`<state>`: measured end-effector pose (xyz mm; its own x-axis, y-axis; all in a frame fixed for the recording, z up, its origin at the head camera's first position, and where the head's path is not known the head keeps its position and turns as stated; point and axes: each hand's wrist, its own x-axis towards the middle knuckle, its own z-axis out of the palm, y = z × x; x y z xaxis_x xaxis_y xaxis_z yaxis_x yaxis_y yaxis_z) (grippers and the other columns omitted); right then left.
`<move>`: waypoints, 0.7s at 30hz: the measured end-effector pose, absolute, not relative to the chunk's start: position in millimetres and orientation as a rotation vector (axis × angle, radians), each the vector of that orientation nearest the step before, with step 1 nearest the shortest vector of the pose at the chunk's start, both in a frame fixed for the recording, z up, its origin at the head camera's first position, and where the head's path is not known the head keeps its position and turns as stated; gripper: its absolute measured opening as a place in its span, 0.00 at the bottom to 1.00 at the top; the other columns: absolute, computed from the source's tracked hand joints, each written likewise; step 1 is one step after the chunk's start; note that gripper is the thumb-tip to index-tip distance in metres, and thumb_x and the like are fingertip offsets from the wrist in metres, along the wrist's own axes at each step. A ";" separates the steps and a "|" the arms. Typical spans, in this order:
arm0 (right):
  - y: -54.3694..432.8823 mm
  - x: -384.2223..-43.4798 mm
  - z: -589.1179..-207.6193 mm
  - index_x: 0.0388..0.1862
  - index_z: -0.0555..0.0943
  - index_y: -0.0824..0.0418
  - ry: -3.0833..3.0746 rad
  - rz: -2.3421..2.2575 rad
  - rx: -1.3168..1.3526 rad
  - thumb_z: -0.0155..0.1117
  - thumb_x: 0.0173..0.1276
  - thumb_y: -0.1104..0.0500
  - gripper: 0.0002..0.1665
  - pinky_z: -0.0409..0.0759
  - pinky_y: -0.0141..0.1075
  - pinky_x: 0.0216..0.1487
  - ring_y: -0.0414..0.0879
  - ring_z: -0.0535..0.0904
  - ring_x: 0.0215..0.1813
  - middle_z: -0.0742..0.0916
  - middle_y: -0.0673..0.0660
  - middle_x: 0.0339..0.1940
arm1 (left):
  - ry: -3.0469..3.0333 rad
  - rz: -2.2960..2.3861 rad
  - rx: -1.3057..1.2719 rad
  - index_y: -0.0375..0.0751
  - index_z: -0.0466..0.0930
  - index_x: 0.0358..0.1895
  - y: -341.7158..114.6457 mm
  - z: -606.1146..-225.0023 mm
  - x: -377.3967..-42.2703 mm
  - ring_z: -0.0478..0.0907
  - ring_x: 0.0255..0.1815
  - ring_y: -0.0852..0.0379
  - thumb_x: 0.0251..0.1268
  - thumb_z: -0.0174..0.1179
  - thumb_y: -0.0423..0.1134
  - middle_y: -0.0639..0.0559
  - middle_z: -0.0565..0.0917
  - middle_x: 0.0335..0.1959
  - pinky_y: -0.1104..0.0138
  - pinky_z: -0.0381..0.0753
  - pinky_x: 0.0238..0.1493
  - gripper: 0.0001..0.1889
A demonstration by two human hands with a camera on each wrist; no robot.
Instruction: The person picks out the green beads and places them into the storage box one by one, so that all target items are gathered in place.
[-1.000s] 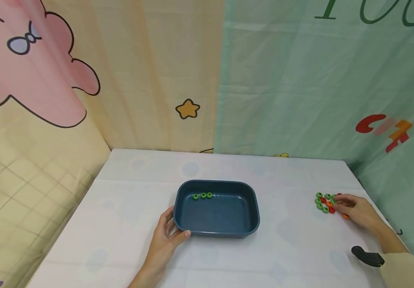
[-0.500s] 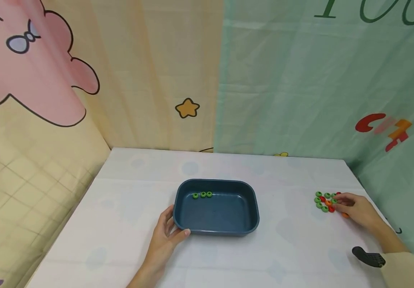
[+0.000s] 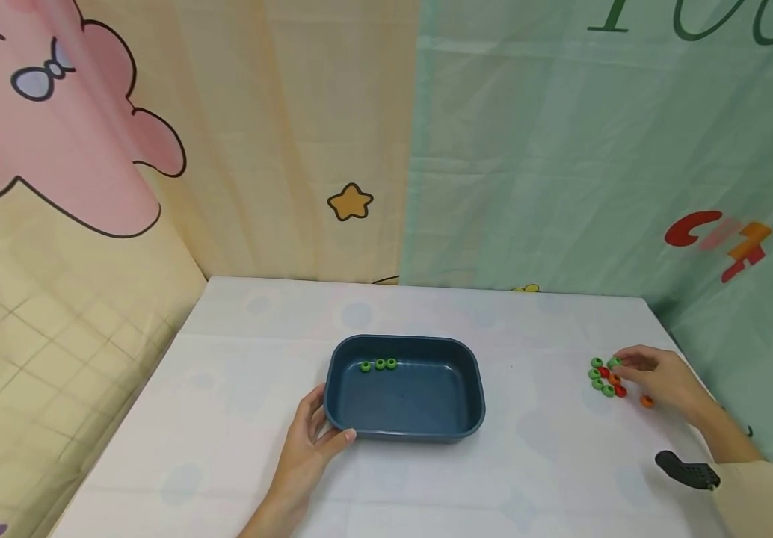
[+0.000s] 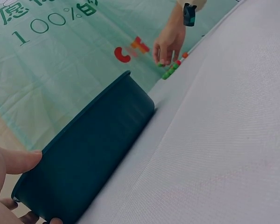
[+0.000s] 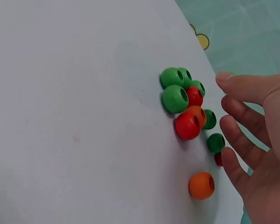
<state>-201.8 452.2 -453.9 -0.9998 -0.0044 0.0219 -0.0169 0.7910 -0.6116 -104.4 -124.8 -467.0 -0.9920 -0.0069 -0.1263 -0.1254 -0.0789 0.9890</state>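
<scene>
My left hand [image 3: 306, 456] grips the left end of a dark blue rectangular tray [image 3: 403, 433], its thumb over the near rim; the left wrist view shows the tray's outer wall [image 4: 98, 144] and fingers near its base. Inside, 3 green beads [image 3: 380, 365] stand along the far side. At the right, my right hand [image 3: 669, 377] pinches a green bead [image 4: 160, 65] at its fingertips, over the far side of a bead cluster. In the right wrist view the thumb mostly hides it. Green beads [image 5: 175, 99], red beads [image 5: 187, 125] and an orange bead [image 5: 197, 115] lie clustered beside the hand [image 5: 261, 126].
A separate orange bead [image 3: 647, 402] lies on the white tablecloth [image 3: 528, 463] under the right hand. Printed curtains [image 3: 541, 149] rise behind and beside the table. The right wrist carries a black strap [image 3: 688, 472] at the beige sleeve [image 3: 763, 493].
My right hand has shifted slightly away and up from the cluster with a green bead in its fingertips, leaving the separate orange bead more exposed. My left hand and the tray stay put.
</scene>
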 end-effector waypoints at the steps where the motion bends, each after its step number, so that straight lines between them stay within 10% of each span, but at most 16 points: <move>1: 449.5 -203.5 -452.2 0.57 0.82 0.70 -2.962 1.018 0.024 0.70 0.74 0.47 0.27 0.83 0.30 0.34 0.43 0.79 0.45 0.86 0.65 0.49 | 2.075 2.248 -0.149 0.42 0.54 0.81 -124.6 -467.2 -104.4 0.58 0.79 0.40 0.61 0.72 0.26 0.40 0.58 0.80 0.59 0.73 0.71 0.48; 21: 376.2 -236.7 -437.9 0.56 0.84 0.66 -2.995 1.105 0.282 0.72 0.73 0.52 0.21 0.84 0.35 0.46 0.59 0.82 0.54 0.87 0.59 0.49 | 2.059 2.260 -0.132 0.43 0.53 0.81 -124.6 -468.2 -106.2 0.58 0.79 0.42 0.62 0.72 0.27 0.41 0.58 0.80 0.60 0.72 0.72 0.48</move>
